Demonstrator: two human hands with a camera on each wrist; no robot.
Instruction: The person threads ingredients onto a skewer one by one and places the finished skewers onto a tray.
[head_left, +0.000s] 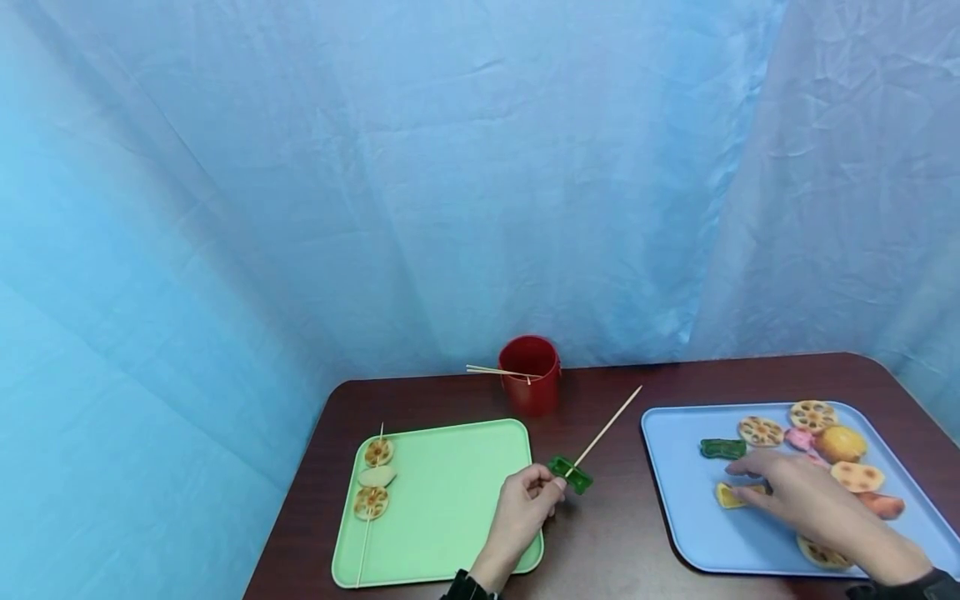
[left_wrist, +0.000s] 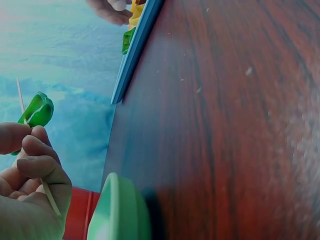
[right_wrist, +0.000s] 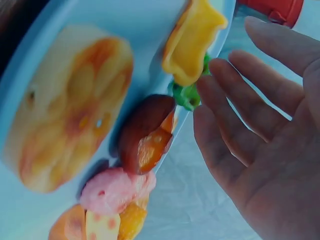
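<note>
Between its thumb and fingers my left hand (head_left: 522, 504) pinches a bamboo skewer (head_left: 611, 423), over the right edge of the green tray. A green pepper piece (head_left: 581, 481) is threaded on the skewer close to the fingertips. My right hand (head_left: 806, 492) hovers over the blue tray (head_left: 693, 533), fingers extended and holding nothing. Closest to its fingers lies a wavy yellow piece (right_wrist: 192, 45), partly covered by the hand in the head view. Another green pepper piece (head_left: 723, 449) sits just beyond it.
Lotus root slices (head_left: 761, 431), a pink piece (head_left: 800, 439) and a yellow-brown lump (head_left: 842, 443) share the blue tray. On the green tray (head_left: 450, 533) lies a skewer with two lotus slices (head_left: 371, 502) and a pale piece (head_left: 377, 476). Behind, a red cup (head_left: 531, 396) bears skewers.
</note>
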